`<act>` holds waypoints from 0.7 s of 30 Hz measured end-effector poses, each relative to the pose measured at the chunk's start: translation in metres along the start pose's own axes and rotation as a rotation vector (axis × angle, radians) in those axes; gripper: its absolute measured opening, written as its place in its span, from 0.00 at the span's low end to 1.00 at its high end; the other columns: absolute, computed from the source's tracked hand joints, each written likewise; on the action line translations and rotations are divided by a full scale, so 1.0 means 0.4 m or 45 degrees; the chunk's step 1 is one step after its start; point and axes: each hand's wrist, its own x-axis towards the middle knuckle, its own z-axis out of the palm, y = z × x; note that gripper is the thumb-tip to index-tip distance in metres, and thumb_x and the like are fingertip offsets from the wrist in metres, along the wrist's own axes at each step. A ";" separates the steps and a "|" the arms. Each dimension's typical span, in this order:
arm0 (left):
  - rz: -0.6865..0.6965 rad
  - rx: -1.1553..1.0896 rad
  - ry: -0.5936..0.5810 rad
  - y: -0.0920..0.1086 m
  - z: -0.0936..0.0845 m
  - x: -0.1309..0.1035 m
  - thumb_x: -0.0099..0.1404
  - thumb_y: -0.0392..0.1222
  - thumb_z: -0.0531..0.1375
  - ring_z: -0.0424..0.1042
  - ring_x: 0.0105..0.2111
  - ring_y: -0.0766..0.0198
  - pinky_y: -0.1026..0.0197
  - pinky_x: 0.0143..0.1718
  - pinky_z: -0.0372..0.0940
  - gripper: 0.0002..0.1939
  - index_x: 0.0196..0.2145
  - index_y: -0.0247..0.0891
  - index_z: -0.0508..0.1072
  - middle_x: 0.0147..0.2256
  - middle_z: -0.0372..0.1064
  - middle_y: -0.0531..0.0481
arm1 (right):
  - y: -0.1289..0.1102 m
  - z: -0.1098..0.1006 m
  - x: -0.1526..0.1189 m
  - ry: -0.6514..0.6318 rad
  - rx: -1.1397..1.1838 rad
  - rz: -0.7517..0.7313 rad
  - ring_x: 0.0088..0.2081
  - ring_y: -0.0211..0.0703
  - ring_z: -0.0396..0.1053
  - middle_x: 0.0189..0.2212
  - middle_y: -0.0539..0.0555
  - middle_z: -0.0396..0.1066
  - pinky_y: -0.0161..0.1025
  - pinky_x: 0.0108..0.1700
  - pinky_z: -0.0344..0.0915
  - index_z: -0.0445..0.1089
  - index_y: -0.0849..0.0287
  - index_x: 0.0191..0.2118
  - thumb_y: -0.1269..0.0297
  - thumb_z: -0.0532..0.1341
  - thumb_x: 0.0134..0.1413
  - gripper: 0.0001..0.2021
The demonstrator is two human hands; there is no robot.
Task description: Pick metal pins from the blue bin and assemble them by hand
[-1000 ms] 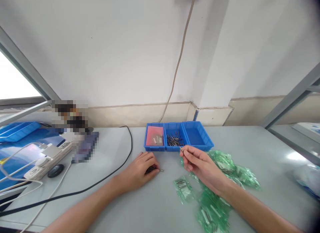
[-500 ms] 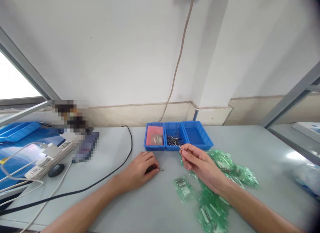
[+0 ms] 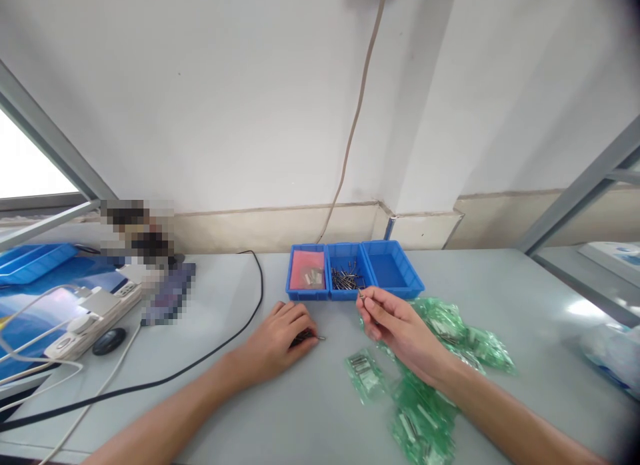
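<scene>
My left hand (image 3: 287, 335) rests on the grey table, its fingers curled around several thin metal pins; the tip of one pin (image 3: 321, 338) sticks out past the fingertips. Between thumb and fingers, my right hand (image 3: 387, 315) pinches a small metal pin (image 3: 361, 294) in front of the blue bins. The middle blue bin (image 3: 345, 248) contains a pile of similar metal pins (image 3: 345, 278). In the left blue bin (image 3: 306, 295) lie a pink sheet (image 3: 306, 260) and a clear bag of small parts (image 3: 313, 276). The right blue bin (image 3: 395, 265) shows its bare bottom.
Green plastic bags of metal parts (image 3: 425, 418) lie under and around my right forearm, with a small bag (image 3: 365, 375) between the hands. At left are a black cable (image 3: 200, 358), a mouse (image 3: 109, 341) and a power strip (image 3: 65, 345). A wall stands behind the table.
The view has shifted slightly. My right fingers have moved a little on the pin, while my left hand keeps its place and grip.
</scene>
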 end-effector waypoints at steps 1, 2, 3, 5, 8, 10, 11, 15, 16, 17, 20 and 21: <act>0.000 -0.002 0.000 0.000 0.000 0.000 0.80 0.41 0.58 0.70 0.44 0.57 0.54 0.49 0.60 0.04 0.45 0.41 0.72 0.43 0.71 0.49 | -0.001 0.003 -0.001 -0.004 0.009 0.014 0.27 0.35 0.56 0.32 0.48 0.64 0.37 0.33 0.52 0.73 0.57 0.40 0.48 0.69 0.65 0.16; 0.001 -0.004 0.000 0.000 0.001 0.000 0.80 0.41 0.58 0.70 0.44 0.57 0.54 0.49 0.60 0.04 0.45 0.41 0.72 0.43 0.71 0.49 | -0.002 0.005 -0.003 -0.010 0.022 0.028 0.27 0.35 0.56 0.31 0.48 0.64 0.37 0.32 0.52 0.73 0.57 0.40 0.48 0.69 0.65 0.17; 0.000 -0.006 0.000 0.000 0.001 0.000 0.80 0.41 0.58 0.69 0.44 0.57 0.54 0.49 0.60 0.04 0.45 0.41 0.72 0.43 0.71 0.49 | -0.004 0.007 -0.004 -0.015 0.035 0.041 0.27 0.35 0.56 0.30 0.48 0.63 0.37 0.32 0.52 0.73 0.58 0.40 0.48 0.70 0.64 0.17; 0.006 -0.010 0.001 0.000 0.001 0.000 0.79 0.41 0.59 0.70 0.44 0.57 0.53 0.50 0.61 0.03 0.45 0.41 0.72 0.43 0.71 0.49 | -0.005 0.008 -0.005 -0.020 0.058 0.049 0.27 0.34 0.55 0.30 0.47 0.62 0.37 0.32 0.52 0.73 0.58 0.39 0.48 0.70 0.64 0.17; 0.020 -0.021 0.005 0.000 0.000 0.000 0.79 0.41 0.59 0.70 0.45 0.57 0.53 0.50 0.61 0.03 0.46 0.41 0.72 0.44 0.71 0.48 | -0.005 0.001 -0.003 -0.026 0.073 0.030 0.27 0.34 0.55 0.31 0.48 0.62 0.36 0.32 0.52 0.74 0.58 0.39 0.49 0.70 0.65 0.16; 0.034 -0.031 0.009 0.001 -0.002 -0.001 0.79 0.41 0.59 0.70 0.45 0.56 0.53 0.49 0.61 0.03 0.47 0.41 0.72 0.44 0.71 0.48 | -0.003 -0.007 -0.001 -0.032 0.086 0.015 0.28 0.34 0.55 0.32 0.48 0.62 0.36 0.32 0.53 0.74 0.58 0.40 0.51 0.69 0.66 0.14; 0.040 -0.035 0.009 0.002 -0.003 -0.001 0.78 0.41 0.60 0.70 0.45 0.56 0.53 0.49 0.61 0.03 0.47 0.41 0.72 0.44 0.71 0.48 | -0.001 -0.010 0.000 -0.034 0.092 0.012 0.28 0.34 0.55 0.32 0.48 0.63 0.36 0.32 0.53 0.74 0.58 0.40 0.51 0.69 0.67 0.14; 0.061 -0.047 0.004 0.006 -0.010 -0.002 0.77 0.40 0.61 0.70 0.46 0.55 0.53 0.50 0.62 0.05 0.49 0.41 0.72 0.45 0.71 0.47 | -0.001 -0.013 0.001 -0.025 0.131 -0.006 0.28 0.34 0.55 0.34 0.49 0.63 0.36 0.32 0.54 0.73 0.58 0.41 0.53 0.69 0.67 0.13; 0.064 -0.051 0.003 0.008 -0.012 -0.002 0.76 0.40 0.61 0.70 0.46 0.55 0.53 0.50 0.62 0.05 0.49 0.41 0.72 0.45 0.71 0.47 | -0.003 -0.011 0.001 -0.028 0.144 -0.012 0.27 0.34 0.55 0.34 0.49 0.63 0.36 0.33 0.54 0.73 0.57 0.41 0.53 0.69 0.67 0.13; 0.068 -0.053 0.004 0.009 -0.013 -0.003 0.76 0.40 0.62 0.70 0.46 0.55 0.53 0.50 0.62 0.06 0.49 0.41 0.72 0.45 0.71 0.47 | -0.006 -0.009 0.001 -0.031 0.155 -0.017 0.27 0.34 0.55 0.35 0.49 0.64 0.36 0.33 0.55 0.73 0.57 0.41 0.53 0.69 0.67 0.13; 0.080 -0.059 0.008 0.013 -0.014 -0.002 0.75 0.40 0.62 0.70 0.46 0.55 0.52 0.50 0.62 0.07 0.49 0.41 0.72 0.45 0.71 0.46 | -0.014 -0.006 0.002 -0.004 0.138 -0.036 0.27 0.34 0.57 0.36 0.49 0.66 0.37 0.33 0.57 0.72 0.55 0.42 0.51 0.70 0.65 0.14; 0.082 -0.059 0.011 0.013 -0.015 -0.002 0.75 0.40 0.62 0.70 0.46 0.55 0.53 0.50 0.62 0.07 0.49 0.41 0.72 0.45 0.71 0.46 | -0.015 -0.006 0.003 0.026 0.089 -0.056 0.27 0.34 0.58 0.36 0.49 0.66 0.37 0.33 0.57 0.71 0.55 0.43 0.50 0.70 0.64 0.15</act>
